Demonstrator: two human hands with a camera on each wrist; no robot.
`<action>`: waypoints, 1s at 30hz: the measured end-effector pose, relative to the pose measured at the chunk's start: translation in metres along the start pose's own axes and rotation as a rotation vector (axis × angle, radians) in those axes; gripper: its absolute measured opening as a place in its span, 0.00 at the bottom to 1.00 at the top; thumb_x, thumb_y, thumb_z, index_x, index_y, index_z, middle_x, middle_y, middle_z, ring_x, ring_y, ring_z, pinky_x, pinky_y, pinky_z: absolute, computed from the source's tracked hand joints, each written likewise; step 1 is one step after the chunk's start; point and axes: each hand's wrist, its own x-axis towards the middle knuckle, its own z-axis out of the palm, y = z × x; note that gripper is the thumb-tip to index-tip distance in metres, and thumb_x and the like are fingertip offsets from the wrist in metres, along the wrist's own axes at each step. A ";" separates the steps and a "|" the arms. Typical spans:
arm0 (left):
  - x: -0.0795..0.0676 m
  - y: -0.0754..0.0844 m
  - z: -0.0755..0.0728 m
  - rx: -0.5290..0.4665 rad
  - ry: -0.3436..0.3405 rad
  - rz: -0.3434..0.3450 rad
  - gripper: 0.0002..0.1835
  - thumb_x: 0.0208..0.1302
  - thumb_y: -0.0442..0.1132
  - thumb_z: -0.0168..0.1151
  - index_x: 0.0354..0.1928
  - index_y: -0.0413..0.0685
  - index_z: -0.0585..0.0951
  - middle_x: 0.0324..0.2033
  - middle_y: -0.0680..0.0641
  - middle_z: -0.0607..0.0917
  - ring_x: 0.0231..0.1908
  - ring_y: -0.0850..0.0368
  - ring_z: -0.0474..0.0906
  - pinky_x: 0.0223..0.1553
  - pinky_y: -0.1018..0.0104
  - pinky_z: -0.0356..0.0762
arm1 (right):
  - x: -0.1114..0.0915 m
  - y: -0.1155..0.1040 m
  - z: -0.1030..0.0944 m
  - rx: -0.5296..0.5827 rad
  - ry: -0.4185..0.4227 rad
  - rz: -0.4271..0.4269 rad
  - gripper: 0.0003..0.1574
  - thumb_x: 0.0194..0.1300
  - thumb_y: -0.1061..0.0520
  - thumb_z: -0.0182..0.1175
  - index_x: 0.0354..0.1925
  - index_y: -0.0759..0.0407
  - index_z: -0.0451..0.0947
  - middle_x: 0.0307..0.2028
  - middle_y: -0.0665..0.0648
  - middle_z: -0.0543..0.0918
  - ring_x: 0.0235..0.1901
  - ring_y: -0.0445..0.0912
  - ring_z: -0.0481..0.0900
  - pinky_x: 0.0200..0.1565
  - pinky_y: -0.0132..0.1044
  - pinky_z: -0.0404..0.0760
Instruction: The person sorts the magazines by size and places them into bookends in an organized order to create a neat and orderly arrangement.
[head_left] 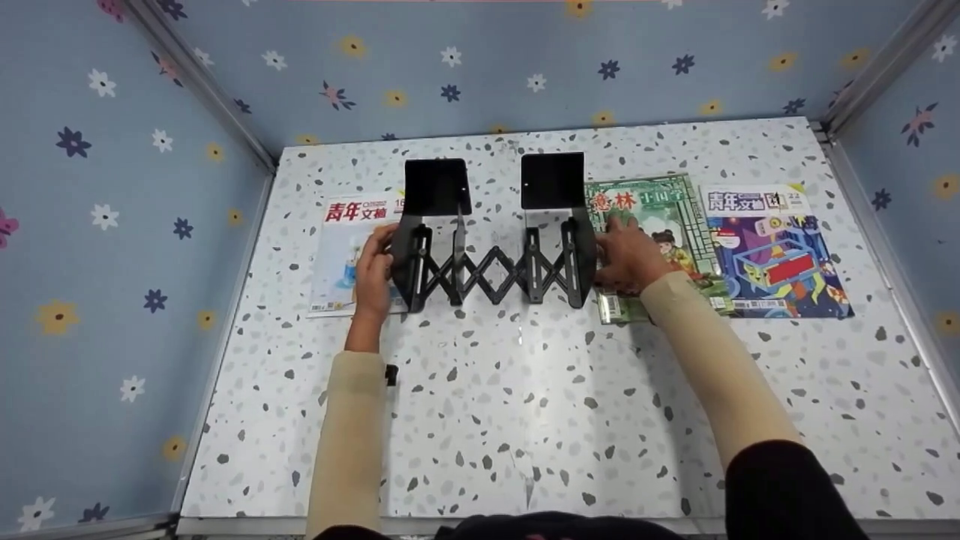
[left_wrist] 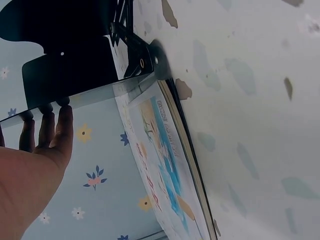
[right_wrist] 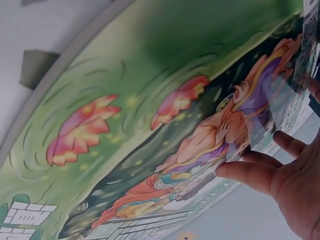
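A black expandable bookend [head_left: 436, 187] with a scissor lattice between its upright plates stands across the middle of the table. My left hand [head_left: 373, 274] is at its left end, and in the left wrist view the extended fingertips [left_wrist: 63, 132] touch the outer face of the end plate [left_wrist: 70, 72]. At the opposite end my right hand [head_left: 632, 253] has its fingers beside the right plate, over a green magazine [head_left: 686, 225]. In the right wrist view that hand [right_wrist: 297, 195] shows spread, mostly straight fingers close to the magazine's illustrated cover [right_wrist: 140, 115].
A white magazine [head_left: 337, 259] lies partly under the bookend's left end. Right of the green magazine lies a purple and blue one [head_left: 776, 262]. Flower-patterned panels [head_left: 495, 67] border the speckled table [head_left: 487, 420] at the back and both sides.
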 end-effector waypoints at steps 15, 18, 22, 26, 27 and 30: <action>0.000 0.000 -0.001 0.001 -0.004 -0.008 0.28 0.60 0.27 0.36 0.63 0.35 0.71 0.62 0.36 0.72 0.54 0.52 0.71 0.46 0.63 0.68 | -0.003 0.003 0.010 0.040 0.056 0.196 0.67 0.43 0.33 0.67 0.75 0.52 0.50 0.69 0.76 0.54 0.60 0.71 0.61 0.47 0.63 0.75; 0.000 0.000 -0.001 0.007 -0.009 -0.008 0.28 0.60 0.27 0.36 0.64 0.33 0.70 0.63 0.34 0.71 0.52 0.53 0.71 0.43 0.65 0.67 | -0.006 0.002 0.009 0.074 0.063 0.284 0.72 0.40 0.30 0.68 0.74 0.59 0.50 0.66 0.77 0.56 0.61 0.72 0.59 0.51 0.64 0.71; 0.000 -0.001 -0.002 0.012 -0.011 -0.005 0.29 0.60 0.27 0.35 0.64 0.33 0.69 0.62 0.36 0.72 0.52 0.51 0.71 0.40 0.67 0.66 | -0.013 0.000 0.010 0.015 0.044 0.330 0.69 0.45 0.26 0.63 0.74 0.58 0.50 0.65 0.76 0.60 0.63 0.72 0.57 0.56 0.71 0.60; 0.000 -0.002 -0.002 0.008 -0.013 -0.012 0.28 0.61 0.28 0.36 0.63 0.36 0.71 0.60 0.41 0.74 0.50 0.52 0.71 0.40 0.67 0.67 | -0.022 0.000 0.020 -0.040 0.056 0.311 0.64 0.51 0.23 0.55 0.75 0.51 0.50 0.68 0.73 0.58 0.64 0.71 0.57 0.57 0.75 0.54; 0.000 -0.002 -0.002 0.009 -0.014 -0.015 0.28 0.61 0.28 0.36 0.63 0.38 0.71 0.59 0.42 0.75 0.49 0.53 0.72 0.39 0.67 0.67 | -0.024 0.000 0.022 -0.036 0.069 0.308 0.62 0.51 0.22 0.54 0.75 0.49 0.51 0.69 0.72 0.58 0.64 0.71 0.57 0.56 0.76 0.54; 0.000 -0.002 -0.001 0.015 -0.018 -0.023 0.28 0.61 0.28 0.37 0.63 0.40 0.72 0.60 0.42 0.75 0.49 0.55 0.72 0.40 0.65 0.67 | -0.031 0.000 0.028 -0.021 0.107 0.305 0.60 0.50 0.22 0.55 0.74 0.44 0.53 0.69 0.70 0.57 0.65 0.70 0.57 0.58 0.76 0.53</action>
